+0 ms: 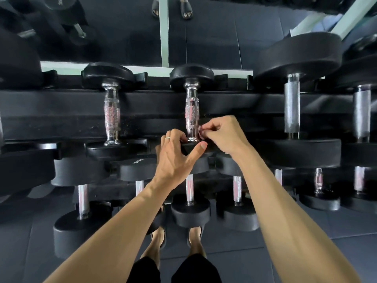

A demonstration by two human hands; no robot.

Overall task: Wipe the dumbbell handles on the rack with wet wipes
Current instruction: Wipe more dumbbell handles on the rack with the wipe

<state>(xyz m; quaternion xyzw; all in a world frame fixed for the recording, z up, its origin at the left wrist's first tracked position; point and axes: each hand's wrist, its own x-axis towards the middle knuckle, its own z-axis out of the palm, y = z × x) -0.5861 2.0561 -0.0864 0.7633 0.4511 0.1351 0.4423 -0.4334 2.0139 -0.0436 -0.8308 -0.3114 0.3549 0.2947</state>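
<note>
Plainly, head view:
Thing in hand: the chrome knurled handle of the middle dumbbell (191, 115) on the upper tier of the black steel rack (61, 111), between its far black rubber head (191, 75) and its near black rubber head (195, 147).
Long axis: the handle runs near to far, straight away from the person, so a wipe stroke would travel along that line.
Right hand (222, 135): just right of the handle's near end, fingers curled and pinching a small crumpled pale wet wipe (201, 133) that touches the handle's near collar.
Left hand (175, 156): on the near head, fingers curled over its top edge just left of the handle, thumb stretched across its front face; a ring shows on one finger.
Nearer hand: the right, by my judgement, since the wipe already meets the metal; the left seems only to steady the dumbbell.
Direction of the coming move: the unwiped length lies far of the right fingers, so the stroke likely goes away from the person.
Neighbours: a similar chrome-handled dumbbell (111, 117) to the left, a larger grey-handled dumbbell (292, 107) to the right, both well apart from the hands.
</note>
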